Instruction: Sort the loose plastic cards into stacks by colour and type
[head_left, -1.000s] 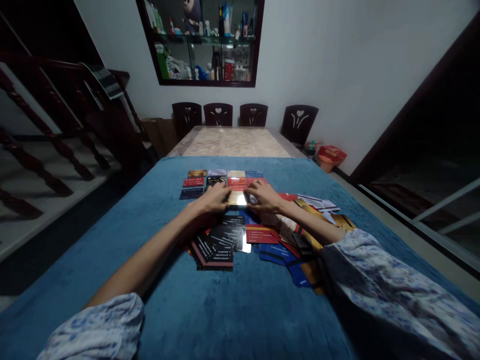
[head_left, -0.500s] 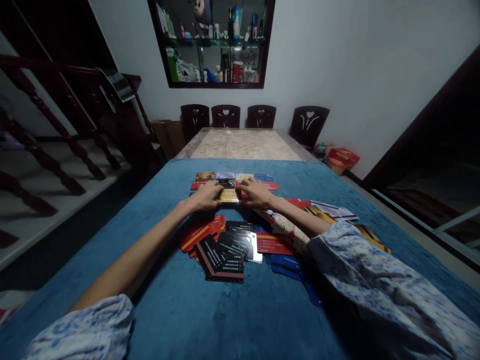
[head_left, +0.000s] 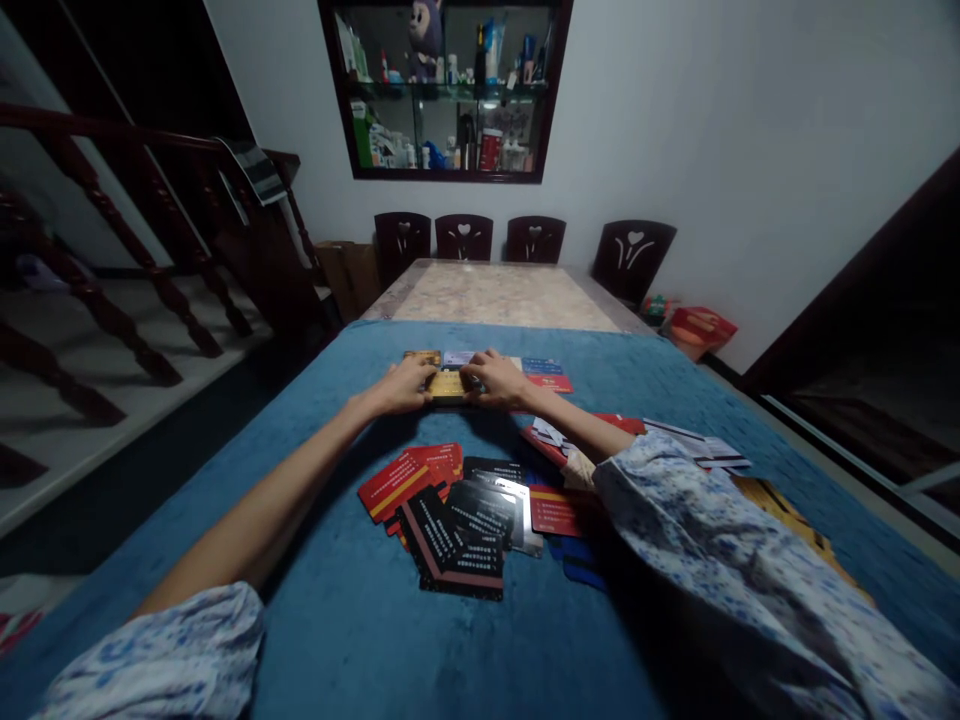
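A gold card is between my two hands on the blue cloth. My left hand grips its left end with bent fingers. At the other end, the curled fingers of my right hand hold it too. Just beyond are laid-out cards: a brown-gold card, a pale purple card, a blue card and a red card. My hands and the gold card hide part of this layout. Whether the gold card touches the cloth, I cannot tell.
Nearer me lie overlapping red cards, black cards and a red card with a yellow stripe. White cards and gold cards spread at the right, partly behind my sleeve. Chairs stand beyond the table.
Both hands have moved the gold card slightly forward or up and to the left, so it now covers most of the dark card behind it. My view has shifted a little left.
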